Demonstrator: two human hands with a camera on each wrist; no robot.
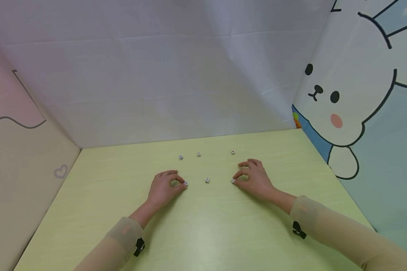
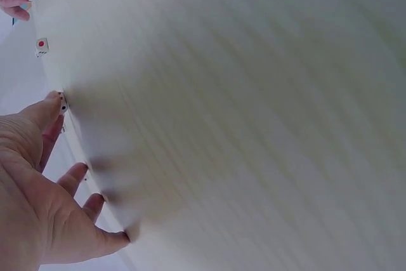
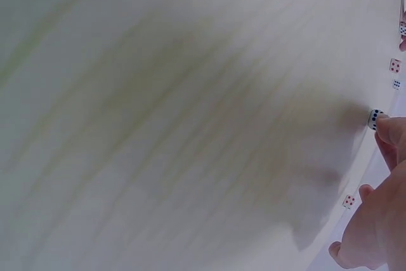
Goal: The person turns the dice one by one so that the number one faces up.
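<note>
The left hand point(image 1: 162, 189) pinches the near-left die point(image 1: 185, 183), the right hand point(image 1: 257, 182) the near-right die point(image 1: 233, 181); smallness probably demands fingertip holds, partly hidden.

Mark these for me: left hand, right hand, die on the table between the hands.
Left hand point(image 1: 163, 189), head view, back of the hand.
Right hand point(image 1: 256, 181), head view, back of the hand.
Die between the hands point(image 1: 207, 180), head view, middle of its visible faces.

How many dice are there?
6: back-left die, back-middle die, back-right die, front-left die in the left hand, front-right die in the right hand, front-middle die between the hands.
</note>
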